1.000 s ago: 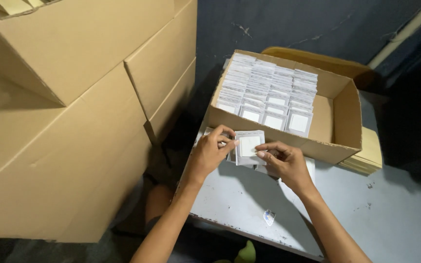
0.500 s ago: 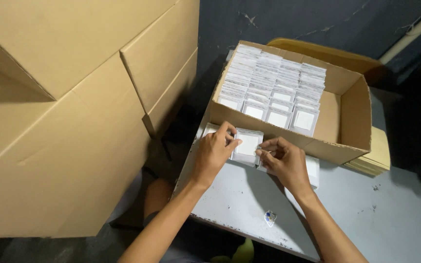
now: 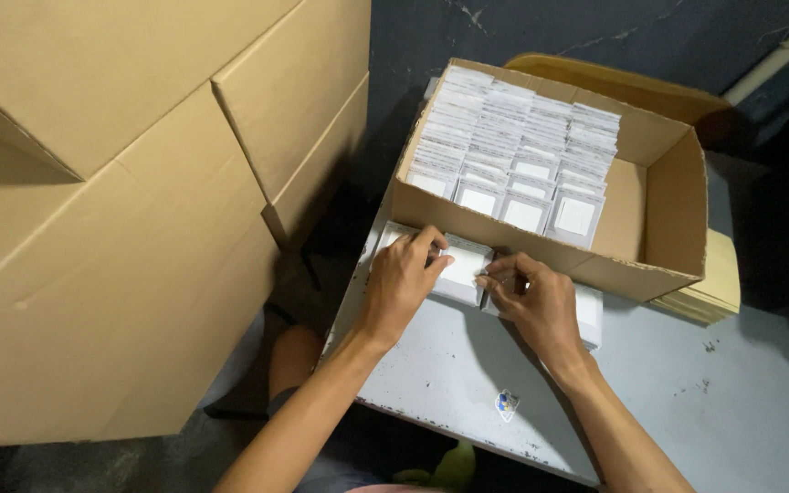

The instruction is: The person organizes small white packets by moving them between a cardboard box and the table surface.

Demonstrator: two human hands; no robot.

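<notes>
One head view — looking steeply down, close over the grey table (image 3: 687,402).

Both hands working on the grey surface (image 3: 705,402), just in front of an open cardboard box (image 3: 659,228). Left hand (image 3: 401,278) and right hand (image 3: 541,301) are pinching a small stack of white packets (image 3: 463,267). Box holding rows of like packets.

Dim room, light from above — tan cardboard stack (image 3: 111,183) brightly lit, dark wall (image 3: 504,32) nearly black. Hands throw soft shadows onto the grey table (image 3: 732,411). Focus sharp mid-frame — slight wide-angle stretch at the edges.
</notes>
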